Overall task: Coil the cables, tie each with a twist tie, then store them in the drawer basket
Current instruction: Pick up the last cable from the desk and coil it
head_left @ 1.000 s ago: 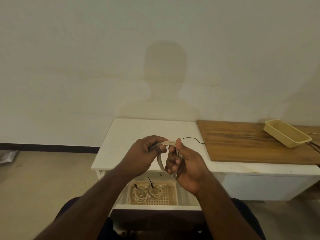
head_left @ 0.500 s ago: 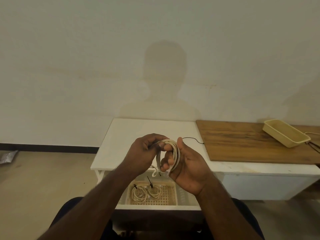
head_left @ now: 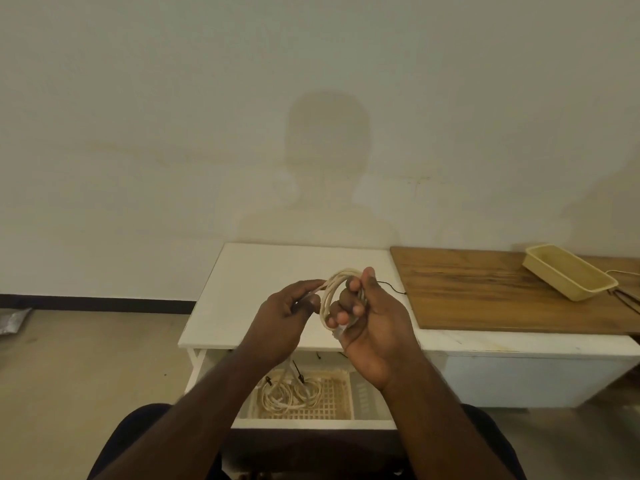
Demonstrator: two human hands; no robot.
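Two coiled cables [head_left: 290,395], each with a dark twist tie, lie already in the basket [head_left: 341,407] of the open drawer [head_left: 311,424] below the bench [head_left: 263,271]. So this part of the task looks done.

A third cable [head_left: 329,292] is in work now. It is held in the air above the front edge of the bench, wound into several loops. The right hand [head_left: 369,320] holds the coil: its fingers [head_left: 341,317] are curled through the loops and the thumb presses on top. The left hand [head_left: 287,310] pinches the free end of the cable with curled fingers, just beside the coil, so the winding seems nearly finished.

A thin black tie [head_left: 393,287] lies on the bench just behind the right hand, not yet used. I judge that it is meant for this coil.

What is left: to finish the last loop, to tie the coil, and to put it in the basket. At the far right edge another cable [head_left: 623,271] is partly seen near a yellow tray [head_left: 568,277]; maybe it waits too, but I cannot tell.
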